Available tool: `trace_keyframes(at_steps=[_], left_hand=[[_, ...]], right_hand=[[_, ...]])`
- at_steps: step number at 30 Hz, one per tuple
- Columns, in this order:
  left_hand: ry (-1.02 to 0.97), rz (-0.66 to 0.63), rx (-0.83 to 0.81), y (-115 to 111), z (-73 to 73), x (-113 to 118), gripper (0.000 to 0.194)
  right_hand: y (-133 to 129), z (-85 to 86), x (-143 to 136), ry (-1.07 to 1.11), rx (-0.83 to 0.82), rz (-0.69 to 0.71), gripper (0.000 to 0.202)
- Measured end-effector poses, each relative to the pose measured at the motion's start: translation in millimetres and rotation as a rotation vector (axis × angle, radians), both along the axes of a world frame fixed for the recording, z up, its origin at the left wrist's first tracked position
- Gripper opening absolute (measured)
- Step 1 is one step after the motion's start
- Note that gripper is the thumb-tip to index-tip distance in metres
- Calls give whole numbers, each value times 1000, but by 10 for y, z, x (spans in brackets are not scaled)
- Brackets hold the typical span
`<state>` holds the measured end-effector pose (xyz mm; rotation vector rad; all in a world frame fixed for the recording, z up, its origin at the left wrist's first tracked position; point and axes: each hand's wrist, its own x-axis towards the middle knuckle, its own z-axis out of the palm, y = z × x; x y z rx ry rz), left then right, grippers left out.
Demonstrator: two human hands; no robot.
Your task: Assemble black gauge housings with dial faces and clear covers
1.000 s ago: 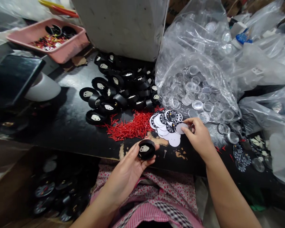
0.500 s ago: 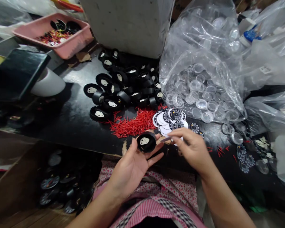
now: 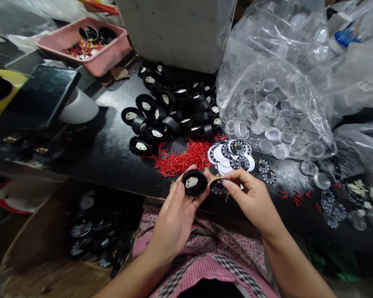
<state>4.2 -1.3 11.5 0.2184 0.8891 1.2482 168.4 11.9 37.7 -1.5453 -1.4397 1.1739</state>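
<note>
My left hand [image 3: 178, 211] is wrapped around a round black gauge housing [image 3: 202, 186], its open face with a pale plate turned up. Pinched between the thumb and fingers of my right hand [image 3: 248, 194] is a printed black dial disc [image 3: 217, 187], held close to the right side of the housing. Just beyond both hands lie a heap of red pointers [image 3: 180, 160] and a pile of black-and-white dial discs [image 3: 225, 159]. Two more dial discs [image 3: 265, 170] rest right of that pile.
More black housings [image 3: 170, 105] crowd the back of the table. A clear plastic bag [image 3: 276, 74] of transparent round covers bulges at the right. At the left stand a pink tray [image 3: 108, 60] and a tilted dark phone-like panel [image 3: 40, 97]. Finished-looking gauges [image 3: 82, 229] lie below the table edge.
The dial disc in my right hand has turned its printed face into view and come nearer the housing. My left fingers have closed around the housing. The whole view has shifted slightly.
</note>
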Motion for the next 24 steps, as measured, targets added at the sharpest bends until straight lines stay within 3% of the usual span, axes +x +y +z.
trace_keyframes(at_steps=[8,11,15,24], left_hand=[[205,-274,65,-75,-96,44,34],[289,-312,80,-93,-127,31,35],[209,-309,87,-86,-126,21,33],[374,-344,68,-58,-94,27,31]], right_hand=[[23,98,-182,-185,170,20,3],[28,62,-203,-130,69,-25,6],[34,17,-175,37,-60,-63,12],[24,-54,-135,14,-128,-14,15]])
